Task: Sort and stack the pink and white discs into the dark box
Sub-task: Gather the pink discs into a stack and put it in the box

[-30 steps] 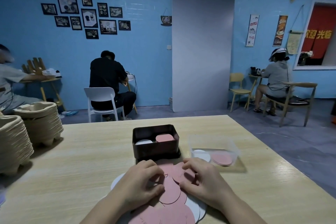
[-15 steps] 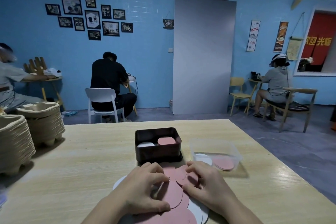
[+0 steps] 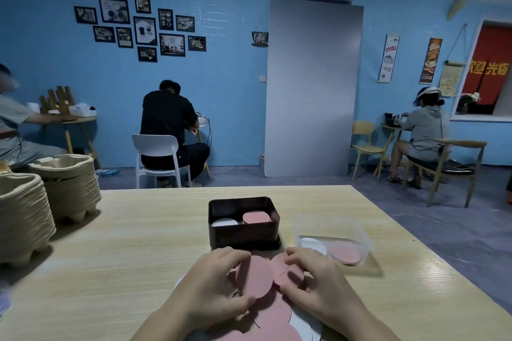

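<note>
Pink disc (image 3: 256,277) pinched in your left hand (image 3: 213,288), second disc (image 3: 285,271) gripped by your right hand (image 3: 318,282), box (image 3: 243,235) just beyond, wall poster (image 3: 388,58) reading COFFEE.

A blue wall (image 3: 221,91) carries a cluster of black-framed pictures (image 3: 144,28) and coffee posters (image 3: 388,58), a tall grey panel (image 3: 313,91) stands against it, a window (image 3: 487,69) showing a red banner sits right, and a white chair (image 3: 155,145), yellow chair (image 3: 363,127) and wooden armchair (image 3: 460,143) stand on the purplish-grey floor (image 3: 415,216).
</note>
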A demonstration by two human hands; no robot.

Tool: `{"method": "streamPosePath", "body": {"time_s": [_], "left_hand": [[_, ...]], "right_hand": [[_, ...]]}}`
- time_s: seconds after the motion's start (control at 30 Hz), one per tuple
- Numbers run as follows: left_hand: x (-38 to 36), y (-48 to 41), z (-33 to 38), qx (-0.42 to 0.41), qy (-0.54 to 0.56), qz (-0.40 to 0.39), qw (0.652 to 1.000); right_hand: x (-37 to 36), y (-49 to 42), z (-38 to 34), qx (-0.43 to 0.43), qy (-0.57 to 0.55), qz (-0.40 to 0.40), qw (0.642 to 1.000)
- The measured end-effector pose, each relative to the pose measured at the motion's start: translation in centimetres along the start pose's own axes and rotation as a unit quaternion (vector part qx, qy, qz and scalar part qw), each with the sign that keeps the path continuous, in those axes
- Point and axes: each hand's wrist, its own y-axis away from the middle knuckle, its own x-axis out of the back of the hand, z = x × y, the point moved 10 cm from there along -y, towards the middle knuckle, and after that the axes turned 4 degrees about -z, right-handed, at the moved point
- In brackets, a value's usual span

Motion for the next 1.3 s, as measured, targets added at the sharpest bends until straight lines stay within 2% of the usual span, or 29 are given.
{"method": "streamPosePath", "body": {"time_s": [0.3,0.5,0.83,1.07,1.3], "left_hand": [[-0.3,-0.1,-0.4,0.002,-0.009,0.008,1.0],[-0.7,-0.3,-0.4,-0.012,0.051,-0.009,0.999],[-0.8,-0.1,-1.4,0.005,0.119,-0.004,0.993],[-0.8,-0.1,-1.7,0.016,0.098,-0.002,0.995],[-0.8,0.2,-2.1,0.04,0.095,0.002,0.995]], "right_hand": [[-1.4,-1.7,-3.5,0.087,-0.002,-0.049,0.995],[-3.0,-2.5,-4.7,0.118,-0.016,-0.067,0.991],[-4.2,-2.4,-3.0,0.089,-0.011,-0.079,0.993],[-4.4,-2.2,-3.1,0.093,-0.015,-0.1,0.99],[-3.6,-1.9,-2.8,0.069,-0.041,-0.065,0.995]]}}
